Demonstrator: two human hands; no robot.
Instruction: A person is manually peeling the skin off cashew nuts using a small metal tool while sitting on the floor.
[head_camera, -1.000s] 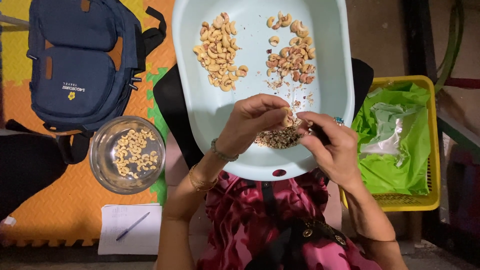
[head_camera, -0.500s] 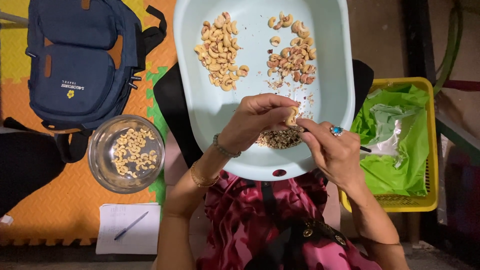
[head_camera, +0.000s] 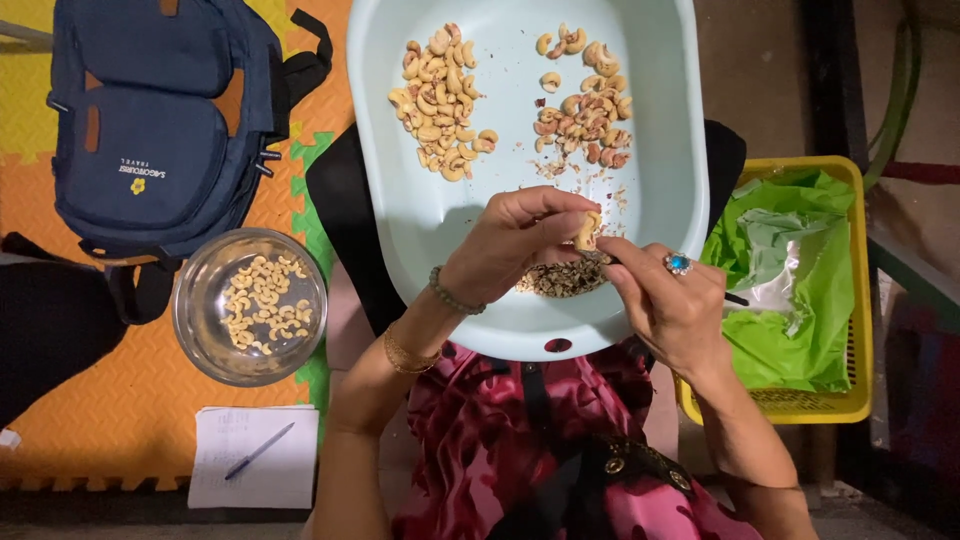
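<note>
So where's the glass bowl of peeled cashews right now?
In the head view, the glass bowl sits on the orange floor mat to the person's left, just below the blue backpack and above the notepad.

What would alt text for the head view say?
Two hands peel a cashew over a pale blue tray: left hand pinches it, right hand works a small tool against it. The tray holds two nut piles and husks; a glass bowl of cashews sits left.

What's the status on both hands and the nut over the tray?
Left hand pinching pale cashew nut. Right hand at it with a thin dark tool. Both over light-blue oval plastic tray; nothing in the way.
</note>
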